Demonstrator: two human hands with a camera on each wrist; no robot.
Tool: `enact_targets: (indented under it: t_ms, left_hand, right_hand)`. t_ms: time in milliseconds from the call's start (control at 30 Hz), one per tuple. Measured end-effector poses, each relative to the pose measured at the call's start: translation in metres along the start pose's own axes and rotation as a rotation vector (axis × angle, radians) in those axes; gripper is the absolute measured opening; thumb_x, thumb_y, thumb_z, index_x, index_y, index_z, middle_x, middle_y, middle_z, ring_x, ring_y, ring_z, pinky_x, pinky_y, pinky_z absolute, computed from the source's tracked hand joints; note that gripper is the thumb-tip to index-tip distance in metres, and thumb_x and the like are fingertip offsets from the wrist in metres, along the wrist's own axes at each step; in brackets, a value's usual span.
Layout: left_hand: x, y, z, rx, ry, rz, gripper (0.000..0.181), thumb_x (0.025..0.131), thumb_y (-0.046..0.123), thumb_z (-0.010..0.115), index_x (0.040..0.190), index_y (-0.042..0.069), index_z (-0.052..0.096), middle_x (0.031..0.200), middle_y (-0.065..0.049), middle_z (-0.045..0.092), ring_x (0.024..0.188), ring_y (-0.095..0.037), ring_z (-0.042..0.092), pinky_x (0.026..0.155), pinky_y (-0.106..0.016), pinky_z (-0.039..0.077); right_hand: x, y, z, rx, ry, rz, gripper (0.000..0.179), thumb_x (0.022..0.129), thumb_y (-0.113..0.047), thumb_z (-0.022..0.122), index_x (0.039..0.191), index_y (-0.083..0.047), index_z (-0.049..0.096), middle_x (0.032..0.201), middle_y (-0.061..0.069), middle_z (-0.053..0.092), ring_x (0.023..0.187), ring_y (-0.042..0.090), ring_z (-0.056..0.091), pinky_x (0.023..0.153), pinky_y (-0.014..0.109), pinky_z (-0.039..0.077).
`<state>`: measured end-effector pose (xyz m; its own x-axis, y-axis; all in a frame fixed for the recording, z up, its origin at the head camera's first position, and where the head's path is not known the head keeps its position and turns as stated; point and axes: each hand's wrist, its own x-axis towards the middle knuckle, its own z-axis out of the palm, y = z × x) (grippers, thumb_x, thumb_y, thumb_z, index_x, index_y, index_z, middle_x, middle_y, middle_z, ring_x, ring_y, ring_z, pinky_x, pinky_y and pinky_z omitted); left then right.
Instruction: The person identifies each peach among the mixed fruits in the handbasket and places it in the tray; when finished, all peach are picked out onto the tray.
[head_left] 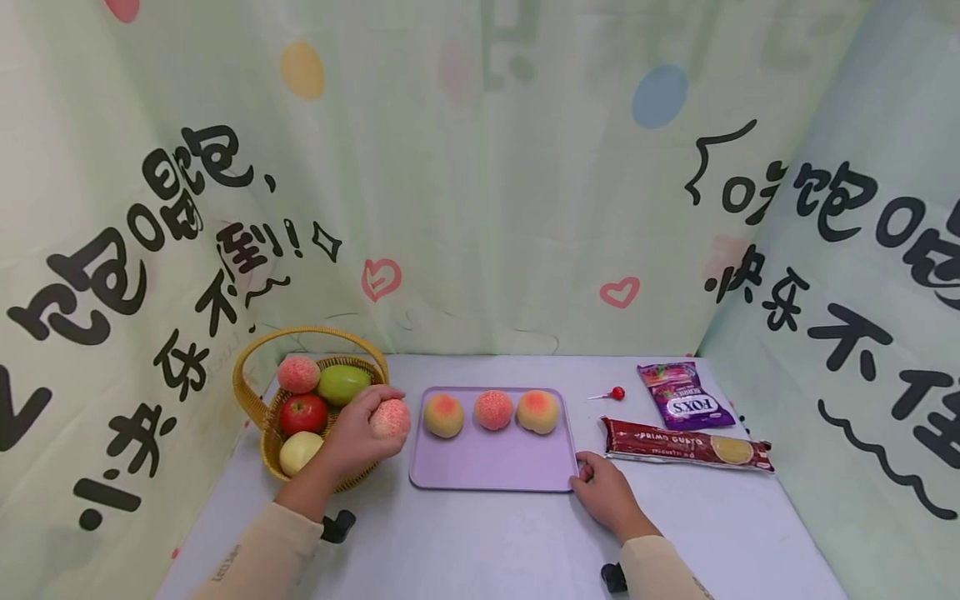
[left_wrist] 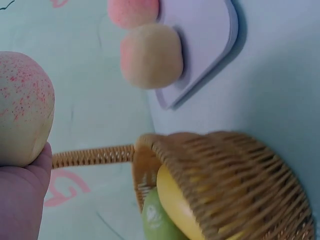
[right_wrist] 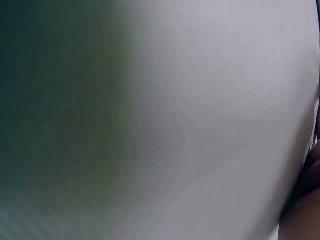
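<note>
In the head view, my left hand (head_left: 351, 443) grips a pink-speckled peach (head_left: 391, 419) in the air, between the wicker basket (left_wrist: 250, 175) and the lilac tray (head_left: 491, 463). Its fingers wrap over the far side of the fruit. Three peaches lie in a row along the tray's back half: a yellow one with a red top (head_left: 443, 416), a pink one (head_left: 493, 410) and another yellow-red one (head_left: 537, 412). At the tray's front right corner, my right hand (head_left: 609, 498) holds the edge with curled fingers. The right wrist view is mostly a blurred pale surface.
Inside the basket sit a pink peach (head_left: 298, 375), a green mango-like fruit (head_left: 343, 385), a red apple (head_left: 303, 414) and a pale yellow fruit (head_left: 301, 453). Right of the tray lie a red lollipop (head_left: 618, 392), a purple FOX'S bag (head_left: 684, 397) and a long dark-red biscuit pack (head_left: 686, 445).
</note>
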<state>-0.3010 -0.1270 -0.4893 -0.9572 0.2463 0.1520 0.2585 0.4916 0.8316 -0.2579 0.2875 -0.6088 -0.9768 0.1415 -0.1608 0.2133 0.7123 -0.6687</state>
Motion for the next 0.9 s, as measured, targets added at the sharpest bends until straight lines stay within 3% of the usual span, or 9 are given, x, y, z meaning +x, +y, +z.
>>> enact_targets:
  t_ms: [400, 633, 900]
  left_hand:
    - [0.003, -0.003, 0.019, -0.037, -0.04, 0.024, 0.056, 0.075, 0.009, 0.084, 0.127, 0.019, 0.065, 0.135, 0.001, 0.059, 0.112, -0.021, 0.058, 0.091, -0.033, 0.056]
    - [0.004, -0.005, 0.029, -0.048, -0.043, 0.062, 0.055, 0.075, 0.009, 0.083, 0.128, 0.009, 0.065, 0.131, -0.003, 0.061, 0.109, -0.022, 0.058, 0.089, -0.034, 0.054]
    - [0.004, -0.009, 0.046, -0.03, -0.064, 0.013, 0.058, 0.073, 0.009, 0.085, 0.128, 0.014, 0.065, 0.132, 0.002, 0.06, 0.107, -0.02, 0.059, 0.088, -0.034, 0.057]
  right_hand:
    - [0.0, 0.002, 0.0, 0.009, -0.008, -0.001, 0.05, 0.093, -0.016, 0.072, 0.137, 0.003, 0.058, 0.086, 0.004, 0.055, 0.082, 0.018, 0.051, 0.075, 0.034, 0.045]
    - [0.0, 0.001, 0.0, 0.005, -0.008, -0.001, 0.05, 0.093, -0.016, 0.072, 0.137, 0.003, 0.058, 0.086, 0.004, 0.055, 0.082, 0.018, 0.051, 0.075, 0.034, 0.045]
    - [0.002, 0.003, 0.001, 0.011, -0.012, 0.006, 0.05, 0.093, -0.016, 0.071, 0.138, 0.003, 0.058, 0.086, 0.004, 0.055, 0.081, 0.018, 0.05, 0.073, 0.033, 0.045]
